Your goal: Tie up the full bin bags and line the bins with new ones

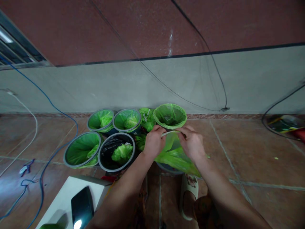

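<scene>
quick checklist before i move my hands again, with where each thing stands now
1. Left hand holding the pale strip: ok, its fingers are closed at one end.
2. Right hand holding the same strip: ok, at the other end.
3. Green plastic bag below the hands lying smooth: not ok, it looks bunched and creased.
4. Inside of the bin under that bag: cannot tell, the bag and hands hide it.
5. Green-lined bin by the wall upright: ok, its mouth faces up.
6. Phone away from both hands: ok, it lies on the white surface.
</scene>
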`<state>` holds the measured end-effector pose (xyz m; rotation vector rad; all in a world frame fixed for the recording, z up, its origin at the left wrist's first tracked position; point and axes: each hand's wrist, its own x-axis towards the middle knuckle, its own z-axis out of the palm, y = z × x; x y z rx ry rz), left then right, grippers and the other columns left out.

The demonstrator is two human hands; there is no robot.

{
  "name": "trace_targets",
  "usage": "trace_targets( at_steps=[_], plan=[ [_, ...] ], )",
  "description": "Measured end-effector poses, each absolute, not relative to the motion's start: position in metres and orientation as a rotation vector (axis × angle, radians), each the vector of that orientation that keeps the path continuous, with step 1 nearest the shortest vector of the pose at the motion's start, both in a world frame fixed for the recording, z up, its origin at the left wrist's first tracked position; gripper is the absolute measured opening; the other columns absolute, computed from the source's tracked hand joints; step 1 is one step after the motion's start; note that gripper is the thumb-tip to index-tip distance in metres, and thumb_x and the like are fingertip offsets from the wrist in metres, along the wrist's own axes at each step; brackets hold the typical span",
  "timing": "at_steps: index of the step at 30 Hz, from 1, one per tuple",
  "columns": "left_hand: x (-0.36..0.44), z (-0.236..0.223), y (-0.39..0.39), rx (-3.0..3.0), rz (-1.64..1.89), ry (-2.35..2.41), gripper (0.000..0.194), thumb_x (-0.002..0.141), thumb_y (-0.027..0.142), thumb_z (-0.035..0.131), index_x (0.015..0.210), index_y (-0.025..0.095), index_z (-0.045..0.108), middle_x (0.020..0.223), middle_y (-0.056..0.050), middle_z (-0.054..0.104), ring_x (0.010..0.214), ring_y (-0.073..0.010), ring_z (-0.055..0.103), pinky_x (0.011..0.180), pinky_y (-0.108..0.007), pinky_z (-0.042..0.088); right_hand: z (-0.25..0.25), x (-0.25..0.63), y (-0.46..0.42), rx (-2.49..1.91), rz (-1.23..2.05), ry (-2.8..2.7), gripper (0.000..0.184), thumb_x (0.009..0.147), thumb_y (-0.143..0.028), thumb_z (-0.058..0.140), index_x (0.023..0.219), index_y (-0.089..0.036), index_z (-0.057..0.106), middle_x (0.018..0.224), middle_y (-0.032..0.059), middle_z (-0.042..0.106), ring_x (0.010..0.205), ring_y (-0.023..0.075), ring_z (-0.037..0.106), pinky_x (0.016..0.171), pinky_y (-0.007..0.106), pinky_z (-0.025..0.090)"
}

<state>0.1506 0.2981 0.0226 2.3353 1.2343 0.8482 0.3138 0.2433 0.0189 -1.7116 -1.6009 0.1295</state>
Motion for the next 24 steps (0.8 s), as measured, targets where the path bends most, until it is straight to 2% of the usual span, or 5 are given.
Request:
trace_targets(
  at_steps=[5, 17, 19, 21, 24],
  plan=[
    [0.139, 0.026, 0.309, 2.316, 0.771, 1.403, 0.019, 0.078, 0.006, 0.059, 0.084, 0.018, 0.071, 0.088, -0.004, 0.066, 0.077, -0.0151, 0.063, 0.080, -0.027, 0.052, 0.022, 0.326, 0.242, -1.820, 0.044, -1.448, 0.027, 0.084, -0.027, 0.050, 0.089, -0.020, 0.075, 0.089, 0.0073, 0.072, 0.071, 0.0190, 0.065, 0.074, 0.032, 0.050],
    [0.130, 0.029, 0.315, 2.304, 0.739, 1.574, 0.023, 0.074, 0.002, 0.058, 0.085, 0.018, 0.071, 0.089, -0.005, 0.067, 0.086, -0.0178, 0.065, 0.085, -0.029, 0.052, 0.024, 0.365, 0.235, -2.388, 0.108, -1.302, 0.006, 0.069, -0.027, 0.062, 0.064, -0.024, 0.064, 0.057, 0.0025, 0.061, 0.054, 0.0201, 0.057, 0.053, 0.030, 0.037],
    [0.132, 0.028, 0.313, 2.318, 0.714, 1.552, 0.024, 0.074, 0.002, 0.058, 0.086, 0.017, 0.071, 0.091, -0.006, 0.067, 0.086, -0.0181, 0.066, 0.086, -0.030, 0.052, 0.018, 0.364, 0.233, -2.458, 0.212, -1.415, 0.012, 0.067, -0.033, 0.068, 0.073, -0.023, 0.069, 0.066, 0.0062, 0.066, 0.060, 0.0237, 0.061, 0.055, 0.033, 0.041],
    [0.135, 0.026, 0.310, 2.335, 0.693, 1.516, 0.024, 0.075, 0.003, 0.057, 0.088, 0.017, 0.071, 0.093, -0.006, 0.067, 0.085, -0.0181, 0.066, 0.086, -0.030, 0.053, 0.013, 0.357, 0.232, -2.382, 0.228, -1.542, 0.034, 0.065, -0.035, 0.074, 0.095, -0.020, 0.072, 0.089, 0.0119, 0.071, 0.075, 0.0283, 0.066, 0.062, 0.037, 0.049],
    [0.142, 0.024, 0.305, 2.363, 0.663, 1.457, 0.024, 0.076, 0.003, 0.057, 0.090, 0.018, 0.070, 0.095, -0.006, 0.067, 0.084, -0.0177, 0.066, 0.086, -0.030, 0.053, 0.010, 0.337, 0.233, -2.064, 0.128, -1.713, 0.058, 0.067, -0.030, 0.076, 0.123, -0.020, 0.064, 0.115, 0.0143, 0.066, 0.102, 0.0309, 0.065, 0.083, 0.042, 0.053]
  ],
)
